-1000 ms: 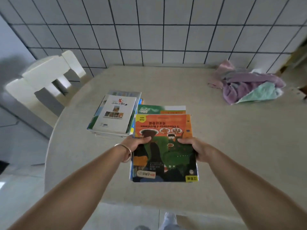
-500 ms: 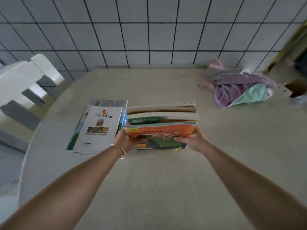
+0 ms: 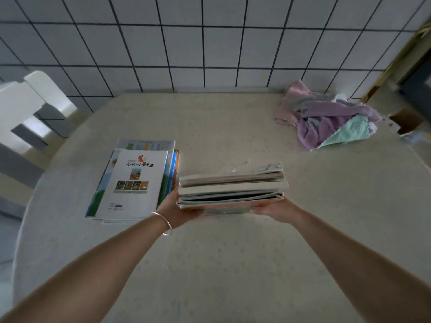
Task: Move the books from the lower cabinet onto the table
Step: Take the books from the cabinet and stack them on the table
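A bundle of thin picture books (image 3: 232, 190) is held edge-on over the beige table (image 3: 221, 264), their page edges facing me and an orange cover at the bottom. My left hand (image 3: 178, 209), with a silver bangle on the wrist, grips the bundle's left end. My right hand (image 3: 274, 209) grips its right end from below. Whether the bundle touches the tabletop is hidden. Just to its left lies a flat stack of books (image 3: 134, 180) with a white cover on top.
A heap of purple, pink and mint cloths (image 3: 326, 118) lies at the table's far right. A white chair (image 3: 28, 108) stands at the left beside the table. A tiled wall (image 3: 210, 43) runs behind, and a cardboard box (image 3: 407, 120) sits past the right edge.
The books were held flat over the table's near edge with the orange cover up. They have been carried forward and tipped until only their edges show, beside the flat stack.
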